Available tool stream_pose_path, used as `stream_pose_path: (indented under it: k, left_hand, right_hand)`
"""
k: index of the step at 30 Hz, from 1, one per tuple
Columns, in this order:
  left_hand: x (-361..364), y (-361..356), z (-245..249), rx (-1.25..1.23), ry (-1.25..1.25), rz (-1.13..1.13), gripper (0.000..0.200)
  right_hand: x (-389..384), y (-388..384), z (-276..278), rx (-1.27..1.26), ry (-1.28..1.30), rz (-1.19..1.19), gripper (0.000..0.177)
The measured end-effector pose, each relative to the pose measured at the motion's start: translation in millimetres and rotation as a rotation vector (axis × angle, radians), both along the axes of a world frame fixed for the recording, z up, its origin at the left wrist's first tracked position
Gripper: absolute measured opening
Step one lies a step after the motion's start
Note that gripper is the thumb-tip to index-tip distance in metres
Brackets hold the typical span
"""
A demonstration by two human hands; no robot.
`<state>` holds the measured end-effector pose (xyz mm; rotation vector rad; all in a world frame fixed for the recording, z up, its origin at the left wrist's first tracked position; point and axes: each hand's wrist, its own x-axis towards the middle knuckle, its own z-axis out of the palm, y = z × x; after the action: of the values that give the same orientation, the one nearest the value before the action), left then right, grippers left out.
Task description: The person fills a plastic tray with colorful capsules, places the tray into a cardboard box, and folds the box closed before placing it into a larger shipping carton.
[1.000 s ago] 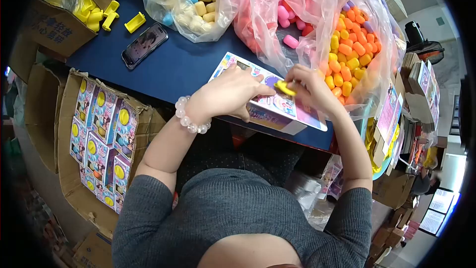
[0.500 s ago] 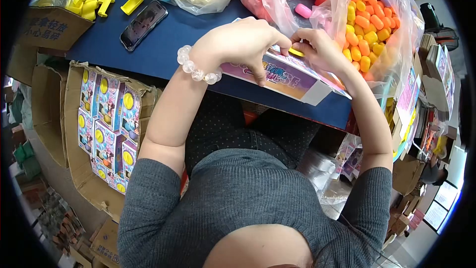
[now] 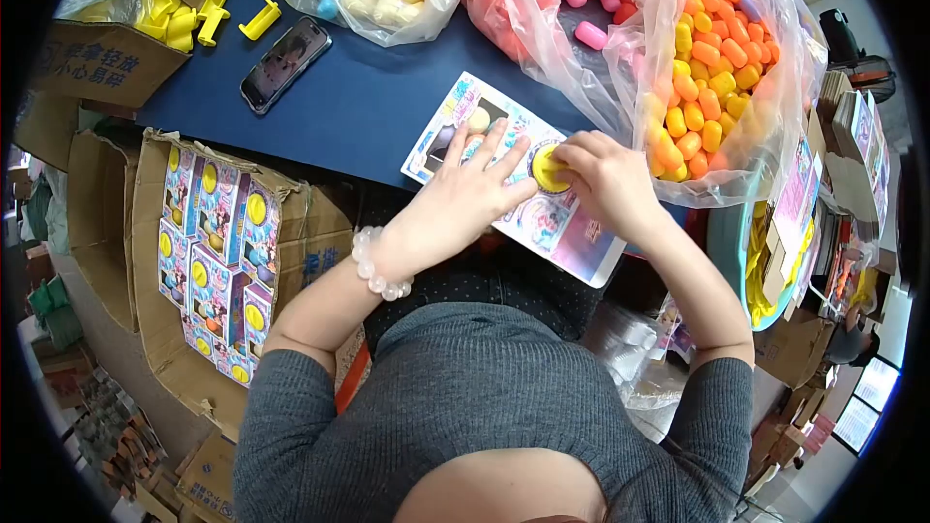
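A printed cardboard box (image 3: 581, 250) lies slanted at the front edge of the blue table, its colourful face up. My left hand (image 3: 470, 196), with a beaded bracelet (image 3: 373, 266) at the wrist, rests on that face, fingers spread. Capsules show through a window (image 3: 449, 140) in the box, partly hidden by those fingers. The fingers of my right hand (image 3: 612, 182) are closed on a round yellow knob (image 3: 545, 170) set in the box's face. Part of the knob is covered by the fingertips.
Bags of pale capsules (image 3: 407, 29), pink capsules (image 3: 589, 35) and orange and yellow capsules (image 3: 712, 87) stand along the back. A phone (image 3: 285, 65) and yellow plastic parts (image 3: 260, 19) lie at left. Below, a carton (image 3: 160, 329) holds several similar printed boxes (image 3: 211, 281).
The box has turned from its side to lie face up, showing the yellow knob. My left hand has flattened onto it, and my right hand has moved down to the knob.
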<state>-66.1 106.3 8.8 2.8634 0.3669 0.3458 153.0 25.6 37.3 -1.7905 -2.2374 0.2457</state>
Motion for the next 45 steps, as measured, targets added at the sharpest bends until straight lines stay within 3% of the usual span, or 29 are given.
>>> stream_pose_path:
  k: [1,4,6,8,10,11,13,15,17,18,19,21,22,26,29,31,32,33,36,38,39,40,42,43,44,45]
  left_hand:
    - [1.9,2.1,5.9,0.001,0.003,-0.003,0.054]
    - [16.3,9.9,36.9,-0.353,-0.052,0.122,0.062]
    - [47.1,27.8,2.3,-0.18,-0.11,0.171,0.069]
    - [61.0,44.5,-5.1,-0.229,-0.028,0.131,0.066]
    - [65.1,53.8,12.9,-0.386,0.328,0.058,0.06]
    - [63.0,54.8,8.5,-0.378,0.327,0.057,0.06]
    - [52.7,53.8,-11.8,-0.4,0.02,-0.006,0.057]
    - [47.7,55.8,-16.3,-0.414,-0.046,-0.039,0.063]
    - [44.5,55.5,-10.8,-0.434,-0.044,-0.102,0.072]
    - [45.4,56.6,-11.3,-0.452,-0.015,-0.108,0.095]
    - [44.9,55.3,-10.5,-0.45,-0.009,-0.114,0.095]
    - [45.9,52.5,-5.2,-0.413,-0.078,-0.137,0.114]
    - [48.4,52.6,-3.1,-0.407,-0.006,-0.157,0.133]
    - [51.0,40.0,5.1,-0.213,0.148,-0.183,0.148]
    - [41.1,27.5,21.4,-0.122,0.24,-0.202,0.138]
    - [32.9,29.2,53.0,-0.25,0.253,-0.247,0.133]
    - [26.7,37.1,58.9,-0.474,0.146,-0.271,0.123]
    - [20.9,45.8,67.1,-0.646,0.067,-0.363,0.118]
    - [16.7,55.4,68.8,-1.27,-0.228,-0.596,0.099]
    - [6.9,56.6,72.2,-1.493,-0.33,-0.364,0.089]
    - [15.2,49.7,54.3,-1.333,-0.427,-0.099,0.075]
    - [18.9,47.0,41.4,-1.351,-0.603,-0.091,0.069]
    - [22.2,31.7,20.5,-1.421,-0.96,-0.042,0.061]
    - [22.9,12.8,32.7,-1.521,-0.985,0.036,0.062]
    - [23.3,11.4,2.4,-1.474,-1.038,0.091,0.058]
    - [16.9,-7.0,27.5,-1.396,-0.992,0.219,0.049]
  right_hand:
    - [-8.3,-5.5,-3.3,0.05,-0.044,-0.018,0.017]
    - [-19.5,-10.5,-2.1,0.035,-0.08,-0.051,0.017]
    - [-22.5,-8.6,-3.3,0.02,-0.083,-0.065,0.017]
    - [-25.7,-7.4,-8.2,0.029,-0.132,-0.086,0.016]
    - [-29.3,-9.2,-9.8,0.043,-0.117,-0.112,0.016]
    - [-29.3,-8.6,-8.7,0.063,-0.107,-0.137,0.017]
    - [-23.5,-8.4,-4.5,0.1,-0.072,-0.168,0.018]
    - [-15.3,-9.1,-3.2,0.177,0.025,-0.219,0.026]
    - [-15.4,-9.0,-5.4,0.066,0.127,-0.258,0.027]
    - [-16.7,-9.9,-7.5,-0.052,0.232,-0.294,0.029]
    - [-19.1,-11.1,-12.9,-0.025,0.195,-0.314,0.032]
    - [-21.3,-13.9,-21.4,0.052,0.184,-0.324,0.032]
    - [-22.0,-14.5,-25.3,0.125,0.169,-0.329,0.031]
    - [-22.9,-11.9,-25.5,0.109,0.206,-0.424,0.026]
    - [-2.7,-16.2,-4.1,-0.093,0.326,-0.29,0.026]
    - [32.1,-28.9,1.8,-0.305,1.024,-0.141,0.032]
    - [53.4,-34.4,19.4,-0.336,1.074,-0.049,0.034]
    - [60.6,-43.5,31.1,-0.347,1.374,-0.004,0.038]
    - [40.2,-46.5,48.3,-0.13,1.408,0.015,0.049]
    - [11.4,-31.4,40.2,0.05,1.549,-0.048,0.047]
    - [0.7,-25.3,32.7,0.13,1.594,-0.12,0.045]
    - [-8.0,-17.2,20.6,0.268,1.489,-0.225,0.043]
    - [-21.2,-8.4,17.1,0.245,1.533,-0.321,0.043]
    - [-30.7,-1.4,15.0,0.345,1.43,-0.35,0.044]
    - [-35.4,1.4,18.9,0.325,1.315,-0.338,0.047]
    - [-34.1,5.4,6.6,0.354,1.403,-0.29,0.046]
